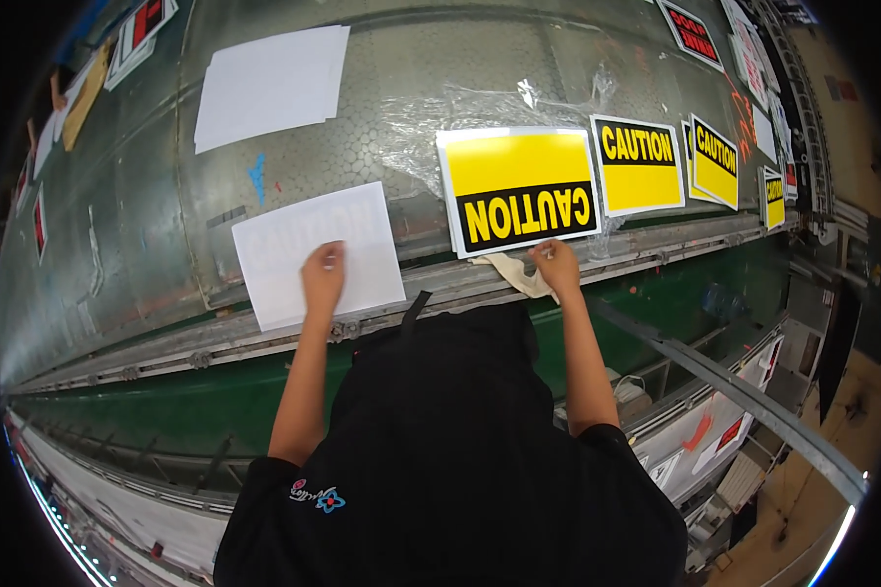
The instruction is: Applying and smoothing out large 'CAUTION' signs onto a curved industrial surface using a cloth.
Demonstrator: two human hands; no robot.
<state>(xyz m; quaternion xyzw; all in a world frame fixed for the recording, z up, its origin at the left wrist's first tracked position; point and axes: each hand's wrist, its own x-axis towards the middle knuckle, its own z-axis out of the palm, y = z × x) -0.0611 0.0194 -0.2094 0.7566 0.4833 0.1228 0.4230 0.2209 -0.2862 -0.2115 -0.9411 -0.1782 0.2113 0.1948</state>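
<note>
My left hand (324, 280) is over a white sheet (370, 256) at the near edge of the metal table; its fingers are curled together, and whatever they might hold is hidden. Faint markings show through that sheet. At the lower edge of a stack of yellow-and-black signs (519, 166), my right hand (557, 266) has its fingertips pinched together. Whether they grip the top sign cannot be made out. The stack lies with its lettering upside down to me. Beside my right hand, a cream cloth (521, 275) hangs over the table's edge.
Blank white sheets (269, 88) lie farther back on the left. Clear plastic film (411, 132) spreads behind the signs. More yellow-and-black signs (641, 171) lie to the right, with a red-and-black sign (693, 37) beyond. A metal rail (744, 396) slants across the lower right.
</note>
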